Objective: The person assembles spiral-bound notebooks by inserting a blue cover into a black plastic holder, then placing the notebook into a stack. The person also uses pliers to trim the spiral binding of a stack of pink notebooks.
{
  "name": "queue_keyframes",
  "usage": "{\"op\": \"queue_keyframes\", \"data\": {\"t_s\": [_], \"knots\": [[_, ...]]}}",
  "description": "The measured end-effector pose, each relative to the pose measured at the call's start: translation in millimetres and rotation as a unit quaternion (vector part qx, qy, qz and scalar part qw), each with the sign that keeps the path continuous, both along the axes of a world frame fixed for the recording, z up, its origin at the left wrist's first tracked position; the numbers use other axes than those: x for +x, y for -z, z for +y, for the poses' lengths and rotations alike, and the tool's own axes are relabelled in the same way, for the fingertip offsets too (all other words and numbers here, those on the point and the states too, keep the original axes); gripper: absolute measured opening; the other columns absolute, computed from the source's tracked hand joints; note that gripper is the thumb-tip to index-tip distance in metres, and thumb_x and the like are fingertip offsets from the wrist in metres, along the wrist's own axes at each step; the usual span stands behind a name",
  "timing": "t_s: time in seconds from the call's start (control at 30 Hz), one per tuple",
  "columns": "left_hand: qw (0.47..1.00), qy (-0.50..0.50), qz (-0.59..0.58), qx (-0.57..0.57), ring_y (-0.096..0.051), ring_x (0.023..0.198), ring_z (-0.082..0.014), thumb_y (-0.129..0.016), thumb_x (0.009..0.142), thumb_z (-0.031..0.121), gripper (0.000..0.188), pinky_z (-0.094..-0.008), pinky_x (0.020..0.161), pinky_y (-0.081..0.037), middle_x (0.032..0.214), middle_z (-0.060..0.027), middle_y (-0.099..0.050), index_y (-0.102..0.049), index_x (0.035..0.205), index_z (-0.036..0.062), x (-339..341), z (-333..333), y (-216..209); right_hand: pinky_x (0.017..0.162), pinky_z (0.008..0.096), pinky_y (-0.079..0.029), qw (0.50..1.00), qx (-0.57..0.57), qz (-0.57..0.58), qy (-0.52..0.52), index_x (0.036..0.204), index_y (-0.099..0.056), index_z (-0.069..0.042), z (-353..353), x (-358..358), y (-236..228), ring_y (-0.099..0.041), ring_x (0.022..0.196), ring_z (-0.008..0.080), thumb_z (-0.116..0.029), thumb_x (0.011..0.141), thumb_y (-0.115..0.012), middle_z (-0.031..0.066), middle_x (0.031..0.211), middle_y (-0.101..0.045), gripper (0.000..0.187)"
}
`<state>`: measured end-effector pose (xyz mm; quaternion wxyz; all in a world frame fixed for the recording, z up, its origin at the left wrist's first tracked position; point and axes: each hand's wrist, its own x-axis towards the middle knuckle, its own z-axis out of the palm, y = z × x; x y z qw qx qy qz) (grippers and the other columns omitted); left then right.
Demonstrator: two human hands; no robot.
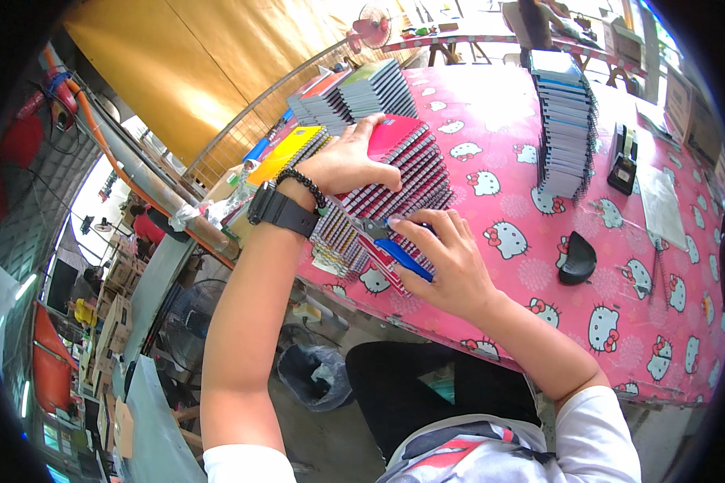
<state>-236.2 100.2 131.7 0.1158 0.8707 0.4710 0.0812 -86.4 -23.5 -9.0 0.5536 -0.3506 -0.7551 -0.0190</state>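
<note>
My left hand (342, 165), with a black watch and a beaded bracelet at the wrist, lies across a red spiral notebook (396, 133) on top of a stack. Its thumb and fingers are spread around the notebook, holding it. My right hand (451, 262) is closed around blue-handled pliers (403, 256). The metal jaws of the pliers are at the wire spines on the stack's near side; their exact contact is too small to tell. Just left of the red stack are yellow spiral notebooks (286, 153), partly hidden by my left hand and wrist.
Green-topped notebooks (374, 84) stand behind the red ones. A tall notebook stack (562, 129) is at the right, beside a black tape dispenser (623, 161). A black half-round object (577, 259) lies on the pink patterned tablecloth (503, 294). Below the table edge is a lined bin (314, 378).
</note>
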Motion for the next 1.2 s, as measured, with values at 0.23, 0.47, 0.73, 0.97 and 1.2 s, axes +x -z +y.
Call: {"op": "queue_keyframes", "data": {"t_s": [0.23,0.47,0.73,0.97,1.2], "knots": [[1.000,-0.008,0.001,0.013,-0.032,0.134,-0.0417,-0.073,0.054,0.051,0.116,-0.0416,0.111,-0.029,0.143,-0.0285,-0.033,-0.021,0.147,0.0065,-1,-6,1,0.077,0.0285,-0.051,0.636,-0.528,0.353,-0.437,0.116,-0.053,0.007,0,12,-14,-0.062,0.079,0.0121,-0.019,0.089,-0.061,0.0093,0.103,-0.061,0.038],[0.999,0.006,-0.011,0.031,-0.035,0.132,-0.0402,-0.075,0.053,0.055,0.117,-0.0400,0.109,-0.032,0.142,-0.0288,-0.035,-0.025,0.146,0.0049,0,-2,4,0.088,0.0439,-0.044,0.991,-0.089,0.074,-0.069,0.125,-0.054,-0.009,-10,5,13,-0.051,0.100,0.0338,-0.019,0.074,-0.071,0.0175,0.109,-0.052,0.055],[1.000,0.008,-0.020,0.016,-0.035,0.133,-0.0400,-0.076,0.054,0.053,0.116,-0.0401,0.110,-0.032,0.142,-0.0289,-0.035,-0.024,0.146,0.0045,-1,-2,5,0.081,0.0397,-0.048,0.987,-0.119,0.057,-0.093,0.124,-0.055,-0.008,1,6,13,-0.056,0.089,0.0274,-0.019,0.081,-0.067,0.0115,0.102,-0.057,0.046],[0.999,0.006,-0.035,0.010,-0.037,0.132,-0.0397,-0.076,0.055,0.050,0.114,-0.0398,0.109,-0.033,0.142,-0.0282,-0.035,-0.024,0.146,0.0054,-3,0,8,0.076,0.0364,-0.050,0.733,-0.454,0.313,-0.398,0.121,-0.057,-0.005,3,15,10,-0.060,0.083,0.0238,-0.019,0.082,-0.066,0.0131,0.098,-0.060,0.042],[0.999,-0.002,-0.049,0.005,-0.049,0.118,-0.0216,-0.079,0.064,0.022,0.098,-0.0326,0.100,-0.040,0.132,-0.0159,-0.047,-0.027,0.145,0.0033,0,-2,7,0.087,0.0429,-0.044,0.998,-0.042,0.023,-0.026,0.121,-0.058,-0.007,-4,9,20,-0.053,0.095,0.0324,-0.018,0.073,-0.070,0.0146,0.098,-0.055,0.050]]}}
